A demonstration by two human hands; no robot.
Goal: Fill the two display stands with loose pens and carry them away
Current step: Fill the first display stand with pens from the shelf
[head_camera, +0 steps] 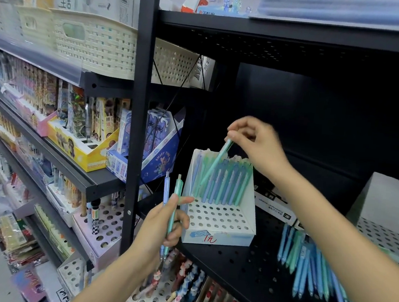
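Left hand grips two upright pens, one blue, one green, beside white perforated cardboard display stand; right hand pinches slanted green pen above it.

The right hand sits just right of frame centre, forearm running in from the lower right, fingertips pinching a green pen. The left hand, lower centre, grips two upright pens, forefinger extended.
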